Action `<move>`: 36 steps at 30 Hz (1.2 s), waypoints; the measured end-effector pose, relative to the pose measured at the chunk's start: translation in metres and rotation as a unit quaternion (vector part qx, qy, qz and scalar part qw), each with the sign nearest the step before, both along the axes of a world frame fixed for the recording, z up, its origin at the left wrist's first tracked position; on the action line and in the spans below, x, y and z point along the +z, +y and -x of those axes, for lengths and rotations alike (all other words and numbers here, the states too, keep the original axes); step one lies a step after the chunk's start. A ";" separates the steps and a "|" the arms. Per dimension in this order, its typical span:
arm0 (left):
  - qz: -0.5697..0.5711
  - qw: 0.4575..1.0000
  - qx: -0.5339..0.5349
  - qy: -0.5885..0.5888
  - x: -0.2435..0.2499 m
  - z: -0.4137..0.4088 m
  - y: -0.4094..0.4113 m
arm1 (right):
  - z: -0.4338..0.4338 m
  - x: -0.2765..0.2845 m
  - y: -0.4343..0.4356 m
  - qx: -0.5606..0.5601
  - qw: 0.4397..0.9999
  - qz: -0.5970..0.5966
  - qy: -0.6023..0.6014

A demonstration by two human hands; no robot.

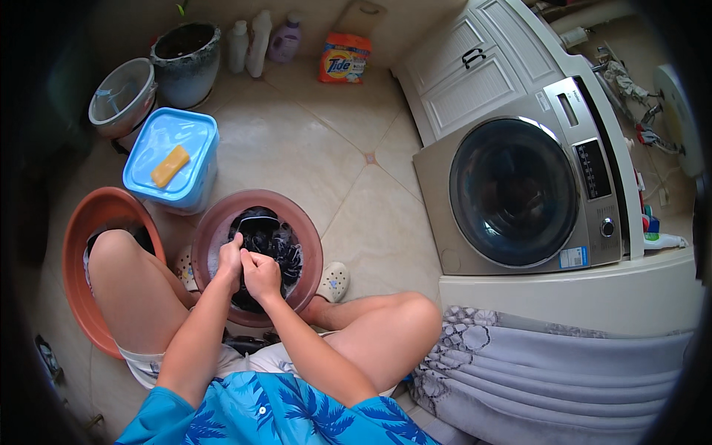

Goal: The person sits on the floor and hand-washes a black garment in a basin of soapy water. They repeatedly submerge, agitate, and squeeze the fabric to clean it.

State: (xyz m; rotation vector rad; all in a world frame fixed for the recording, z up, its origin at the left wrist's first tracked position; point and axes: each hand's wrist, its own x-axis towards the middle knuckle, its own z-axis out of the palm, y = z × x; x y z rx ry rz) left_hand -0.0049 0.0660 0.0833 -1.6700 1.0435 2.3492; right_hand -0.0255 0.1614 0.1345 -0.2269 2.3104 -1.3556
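Between my knees stands a reddish-brown plastic basin (314,245) holding sudsy water and black wet cloth (258,236) with a thin white trim. My left hand (230,261) and my right hand (260,273) are close together above the basin, both with curled fingers. Black fabric lies right under and around them, and they appear closed on part of it, though the fingers hide most of the grip. An orange-yellow bar of soap (170,166) rests on the light blue lid of a plastic container (194,130) beyond the basin.
An orange basin (75,267) with dark cloth is by my left knee. A potted plant's pot (186,72), a clear tub (119,105), detergent bottles (285,41) and a Tide bag (345,58) stand farther back. At right are a Haier washing machine (439,211) and a grey curtain (545,372).
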 end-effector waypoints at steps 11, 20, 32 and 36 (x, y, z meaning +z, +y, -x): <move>0.075 0.992 -0.097 -0.027 0.020 -0.003 0.053 | 0.046 0.001 0.003 -0.056 0.974 -0.204 -0.086; 0.037 0.996 -0.083 0.001 0.047 -0.008 0.064 | 0.058 0.016 0.005 -0.005 0.954 -0.252 -0.162; -0.119 0.991 -0.002 -0.055 0.052 0.002 0.010 | -0.012 0.047 0.007 0.079 0.983 -0.157 -0.054; 0.003 1.000 -0.031 0.003 0.035 -0.011 0.069 | 0.030 0.014 0.005 -0.040 0.959 -0.272 -0.064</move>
